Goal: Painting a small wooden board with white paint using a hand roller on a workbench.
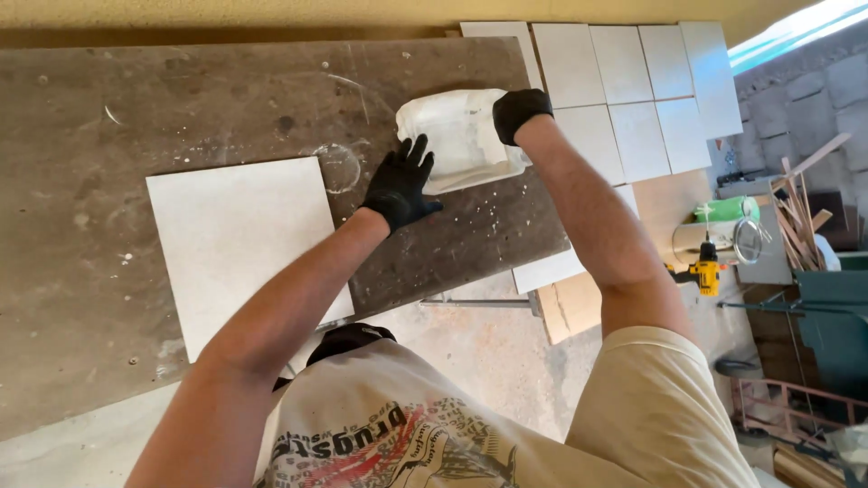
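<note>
Two black-gloved hands on one white translucent plastic tub [457, 136] at the far edge of the brown worktable [181, 99]: left hand [400, 185] spread flat against its near side, right hand [518, 112] curled over its far corner, apparently gripping. One pale square tile [240, 244] lies on the table left of the hands; roughly ten similar tiles [624, 90] cover the floor beyond; one yellow cordless drill [705, 268] lies well apart, right.

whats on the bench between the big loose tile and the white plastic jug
Only the gloved left hand, touching the jug, and bare, speckled bench top beside the tile, in the head view.

One loose tile [244, 244], one plastic jug [457, 136], two gloved hands [398, 185].
</note>
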